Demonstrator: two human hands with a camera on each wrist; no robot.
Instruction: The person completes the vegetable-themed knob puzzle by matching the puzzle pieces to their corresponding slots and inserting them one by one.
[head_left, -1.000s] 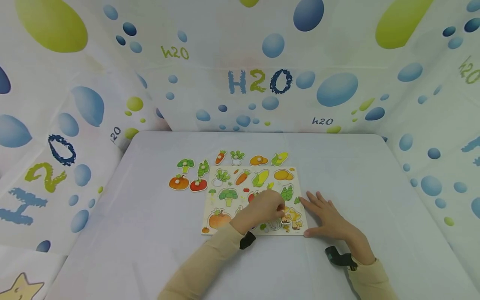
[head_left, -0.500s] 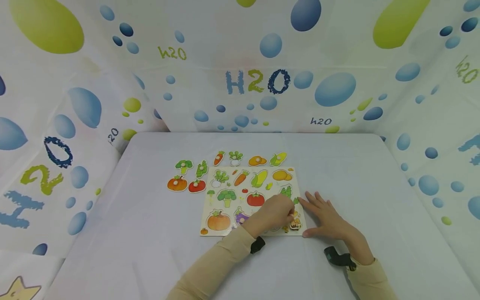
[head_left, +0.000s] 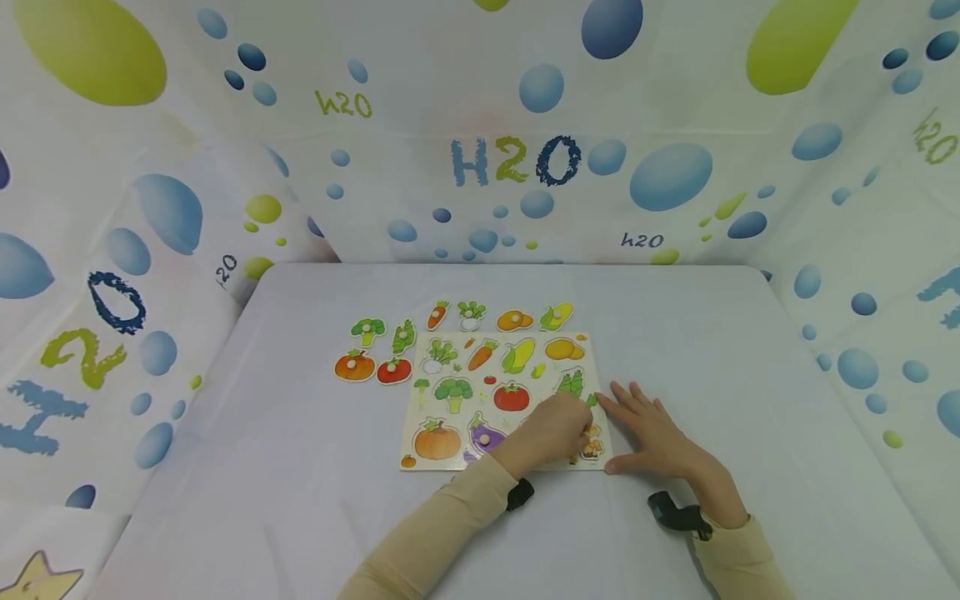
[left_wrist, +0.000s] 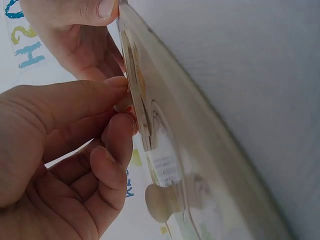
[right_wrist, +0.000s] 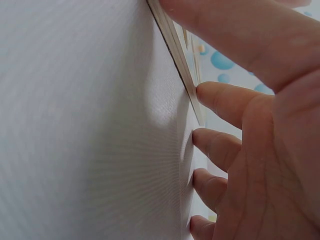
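A flat wooden vegetable puzzle board (head_left: pixel 465 425) lies on the table in the head view. Over its lower right part my left hand (head_left: pixel 553 427) pinches the small knob (left_wrist: pixel 122 105) of a mushroom puzzle piece (head_left: pixel 592 448); the hand covers most of the piece. The left wrist view shows this piece (left_wrist: pixel 135 92) edge-on, tilted against the board's face. My right hand (head_left: pixel 654 435) lies spread at the board's right side. Its thumb and index finger touch the board's edge (right_wrist: pixel 182 65), and the other fingertips rest on the cloth.
Loose knobbed pieces lie beyond the board: carrot (head_left: pixel 438 315), turnip (head_left: pixel 472 317), potato (head_left: pixel 515 321) and corn (head_left: pixel 556 317). Left of it are broccoli (head_left: pixel 367 332), a green leafy piece (head_left: pixel 403 337), pumpkin (head_left: pixel 355 365) and tomato (head_left: pixel 393 371). An eggplant piece (head_left: pixel 489 435) sits in the board.
My left hand has shifted right and slightly down with the mushroom piece, onto the printed mushrooms, uncovering the tomato and eggplant pictures. The right hand has stayed at the board's edge.
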